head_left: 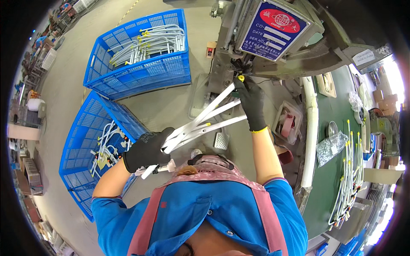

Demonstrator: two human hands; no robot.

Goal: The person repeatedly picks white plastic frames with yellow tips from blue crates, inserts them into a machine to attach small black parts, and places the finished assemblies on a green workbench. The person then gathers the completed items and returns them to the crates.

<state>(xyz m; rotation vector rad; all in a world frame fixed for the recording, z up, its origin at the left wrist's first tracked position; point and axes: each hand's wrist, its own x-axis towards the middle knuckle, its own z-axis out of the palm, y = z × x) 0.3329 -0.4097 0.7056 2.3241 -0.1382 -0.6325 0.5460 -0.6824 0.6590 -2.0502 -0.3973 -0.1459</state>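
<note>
I hold a white tubular metal frame (200, 118) in front of my body, its several tubes fanned out and joined by small yellow fittings. My left hand (147, 149), in a black glove, is wrapped round its lower left end, where the tubes come together. At the upper right, my right hand (252, 100), in a black glove with a yellow cuff, closes on the far end of one tube. A yellow piece (241, 78) shows by its fingertips, close under the head of a grey machine (232, 64). The fingertips partly hide the contact there.
Left of me stand two blue crates, a far one (136, 72) with several white tube frames and a nearer one (77, 149) with white tube parts. On the right, a green-topped table (322, 170) bears more white tubes (348, 179) and a clear plastic bag (332, 147).
</note>
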